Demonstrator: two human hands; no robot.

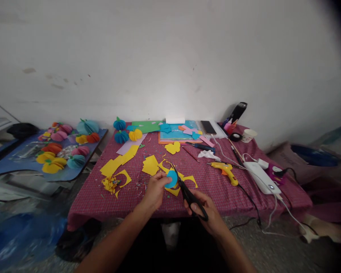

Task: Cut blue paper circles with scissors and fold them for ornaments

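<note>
Between thumb and fingers, my left hand (156,188) pinches a round blue paper disc (172,178) with a strip of yellow paper just behind it. A pair of black-handled scissors (187,193) is in my right hand (206,210), its fingers through the handles. The blades point up and away, right beside the disc's right edge; whether they touch it I cannot tell. Yellow paper offcuts (190,180) lie under and around both hands. Left of them is a stack of yellow paper pieces (150,165), with a heap of yellow scraps (110,184) farther left.
A yellow glue gun (227,171) and a white power strip (263,177) with trailing cables lie at the right. Blue paper pumpkins (121,137) stand at the back left, coloured sheets (170,137) behind. A paper cup (248,135) stands back right; a blue side table (31,167) holds more paper pumpkins.
</note>
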